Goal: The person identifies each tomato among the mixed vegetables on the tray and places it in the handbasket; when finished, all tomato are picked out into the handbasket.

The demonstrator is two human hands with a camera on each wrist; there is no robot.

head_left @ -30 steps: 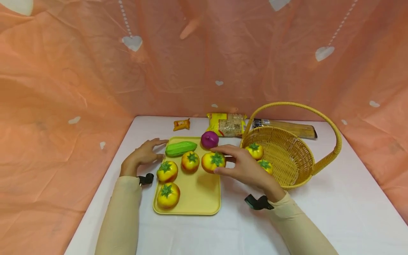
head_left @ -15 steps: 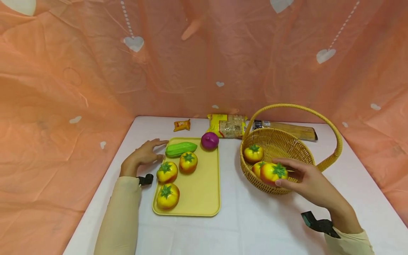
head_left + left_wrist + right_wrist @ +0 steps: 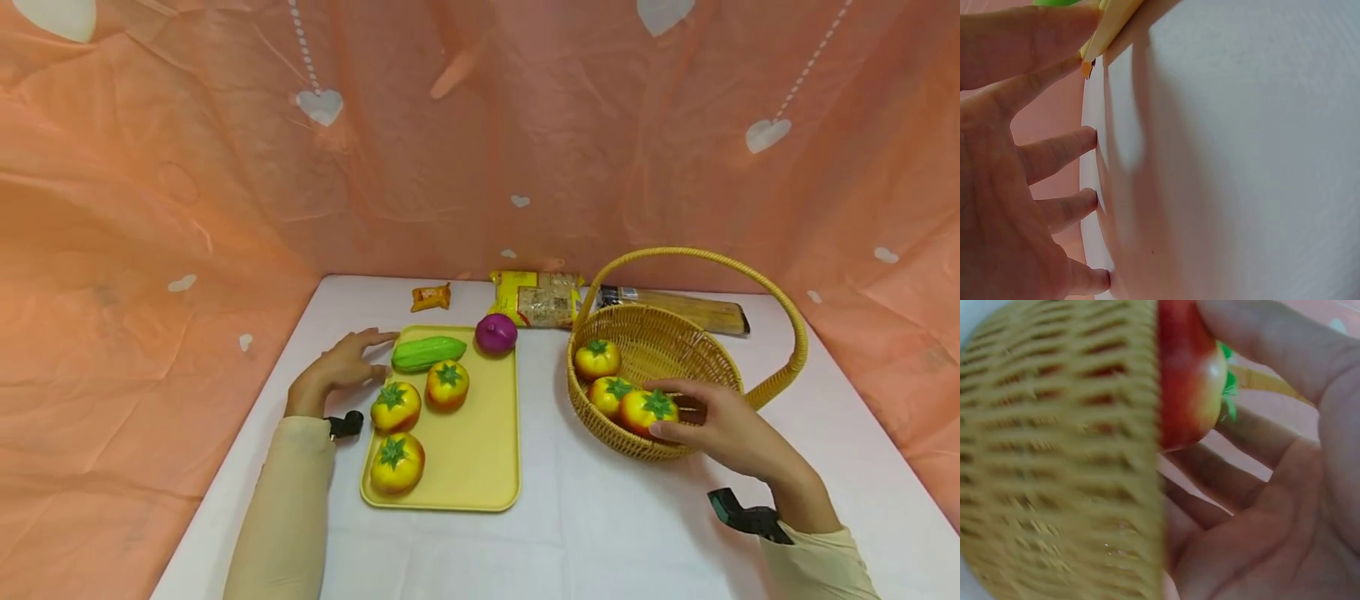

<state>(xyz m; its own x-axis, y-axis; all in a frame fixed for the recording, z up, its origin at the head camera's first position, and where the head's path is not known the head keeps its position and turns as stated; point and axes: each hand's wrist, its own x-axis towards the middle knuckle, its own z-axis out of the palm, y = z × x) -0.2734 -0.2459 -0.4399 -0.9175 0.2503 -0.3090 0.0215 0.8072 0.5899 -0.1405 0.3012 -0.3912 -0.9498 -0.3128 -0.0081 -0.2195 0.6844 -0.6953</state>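
Observation:
My right hand (image 3: 723, 429) holds a yellow-red tomato (image 3: 649, 412) with a green leaf top, inside the near side of the wicker basket (image 3: 678, 354). Thumb and fingers lie on opposite sides of it. In the right wrist view the basket wall (image 3: 1060, 462) covers part of this tomato (image 3: 1188, 381). Two more tomatoes, one at the back left (image 3: 597, 359) and one beside the held one (image 3: 608, 395), sit in the basket. My left hand (image 3: 341, 367) rests at the left edge of the yellow tray (image 3: 472, 467), fingers extended; in the left wrist view thumb and index finger meet the tray rim (image 3: 1110, 28).
The tray carries three tomatoes (image 3: 397, 463), a green cucumber-like vegetable (image 3: 429, 354) and a purple onion (image 3: 496, 334) at its far right corner. Behind stand a small orange packet (image 3: 431, 297), a yellow food bag (image 3: 536, 298) and a long pack of thin sticks (image 3: 682, 310).
My right hand has carried the tomato from over the tray rightward to the basket, then lowered it in beside the others. The left hand has stayed at the tray edge.

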